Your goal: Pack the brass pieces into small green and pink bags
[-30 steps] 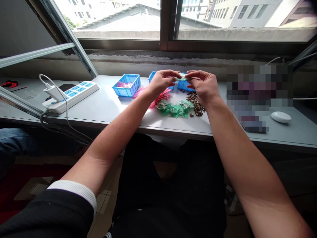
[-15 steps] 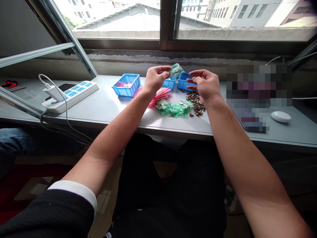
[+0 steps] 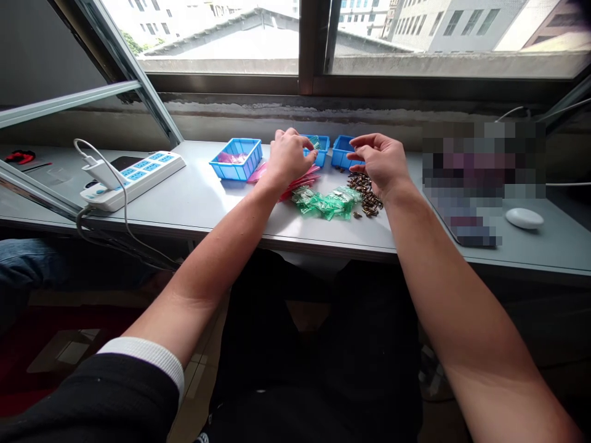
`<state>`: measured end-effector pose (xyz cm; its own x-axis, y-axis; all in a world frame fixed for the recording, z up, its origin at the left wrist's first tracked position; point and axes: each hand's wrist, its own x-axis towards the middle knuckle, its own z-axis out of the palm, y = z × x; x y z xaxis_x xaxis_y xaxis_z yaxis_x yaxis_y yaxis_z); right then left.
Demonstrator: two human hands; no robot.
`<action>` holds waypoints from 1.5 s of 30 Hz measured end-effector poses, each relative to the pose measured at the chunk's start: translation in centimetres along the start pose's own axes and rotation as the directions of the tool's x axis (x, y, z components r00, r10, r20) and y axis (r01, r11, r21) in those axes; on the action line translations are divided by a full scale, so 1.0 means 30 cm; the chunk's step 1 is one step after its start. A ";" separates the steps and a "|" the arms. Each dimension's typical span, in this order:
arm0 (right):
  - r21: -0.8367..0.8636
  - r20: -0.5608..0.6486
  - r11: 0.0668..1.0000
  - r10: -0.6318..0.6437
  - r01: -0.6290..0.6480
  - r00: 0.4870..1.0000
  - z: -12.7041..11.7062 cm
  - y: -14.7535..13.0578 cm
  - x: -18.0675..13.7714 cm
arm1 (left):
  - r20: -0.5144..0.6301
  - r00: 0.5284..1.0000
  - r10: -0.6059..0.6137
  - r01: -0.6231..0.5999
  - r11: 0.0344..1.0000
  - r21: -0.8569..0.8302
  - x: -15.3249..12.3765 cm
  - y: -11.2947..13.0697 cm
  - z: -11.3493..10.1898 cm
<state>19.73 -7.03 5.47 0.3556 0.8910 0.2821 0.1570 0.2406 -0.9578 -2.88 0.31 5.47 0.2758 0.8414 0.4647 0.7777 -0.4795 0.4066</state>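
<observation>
My left hand (image 3: pixel 290 155) hovers in front of the middle blue bin (image 3: pixel 323 158), its thumb and forefinger apart and nothing visible between them. A green plastic bag (image 3: pixel 315 142) lies in that bin just past the fingertips. Raised by the right blue bin (image 3: pixel 341 152) is my right hand (image 3: pixel 381 161), with fingers bent and spread; I make out nothing in it. Under the right hand lies a pile of small brass-coloured metal parts (image 3: pixel 367 194). Filled green bags (image 3: pixel 330 202) lie heaped beside them, and flat pink bags (image 3: pixel 302 179) are partly hidden by my left hand.
Farther left stands a blue bin (image 3: pixel 236 160) holding pink bags. A white power strip (image 3: pixel 133 178) with a plugged-in charger and cable sits on the left. To the right are a white mouse (image 3: pixel 524 218) and a blurred-out area. The window sill bounds the back.
The green bag has left my left hand's fingers, and a green bag shows in the middle bin. My left hand has turned palm-down and lowered slightly. My right hand has barely moved.
</observation>
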 end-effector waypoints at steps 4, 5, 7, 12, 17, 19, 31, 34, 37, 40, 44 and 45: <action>-0.020 0.009 1.000 -0.006 0.006 1.000 -0.005 0.015 0.012 | 0.061 0.998 0.019 -0.022 0.998 0.051 -0.021 0.018 -0.049; -0.024 0.014 1.000 -0.008 0.008 1.000 -0.007 0.018 0.015 | 0.053 0.999 -0.008 0.004 0.997 0.083 -0.024 0.023 -0.059; -0.027 0.025 1.000 -0.008 0.009 1.000 -0.008 0.018 0.016 | 0.091 0.991 -0.093 0.080 0.987 0.140 -0.027 0.027 -0.074; -0.034 0.003 0.999 0.013 -0.013 1.000 -0.001 -0.008 -0.006 | 0.147 0.981 -0.126 0.106 0.985 0.133 -0.019 -0.007 -0.061; -0.044 0.009 0.999 0.001 0.000 1.000 0.000 -0.004 -0.007 | -0.012 0.996 -0.087 0.085 0.992 -0.094 0.008 -0.073 -0.012; -0.058 0.020 0.998 0.000 0.001 1.000 -0.001 0.003 -0.001 | -0.025 0.997 -0.076 0.070 0.981 -0.181 0.015 -0.087 -0.001; -0.047 0.048 0.999 -0.002 0.004 0.999 -0.008 0.011 0.003 | 0.052 0.980 -0.193 0.194 0.981 0.002 0.029 -0.117 0.008; -0.052 0.049 0.999 -0.002 0.005 0.999 -0.007 0.008 -0.002 | 0.067 0.981 -0.180 0.181 0.983 -0.002 0.038 -0.151 0.013; -0.059 0.048 0.998 0.006 -0.003 0.999 -0.006 0.002 -0.007 | 0.027 0.993 -0.119 0.120 0.990 -0.067 0.040 -0.171 0.013; -0.050 0.050 0.999 0.005 -0.003 0.999 -0.007 0.000 -0.009 | 0.032 0.993 -0.114 0.116 0.989 -0.088 0.036 -0.163 -0.002; -0.047 0.064 0.999 0.010 -0.007 0.998 -0.006 0.001 -0.007 | -0.012 0.998 -0.068 0.065 0.989 -0.135 0.025 -0.100 -0.035; -0.050 0.065 0.999 0.012 -0.009 0.998 -0.006 0.001 -0.007 | -0.034 0.999 -0.025 0.019 0.982 -0.186 0.022 -0.078 -0.042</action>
<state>19.81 -7.28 5.39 0.2968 0.9171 0.2663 0.1998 0.2130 -0.9564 -5.22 1.67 5.82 0.2368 0.8444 0.4805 0.6639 -0.5018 0.5545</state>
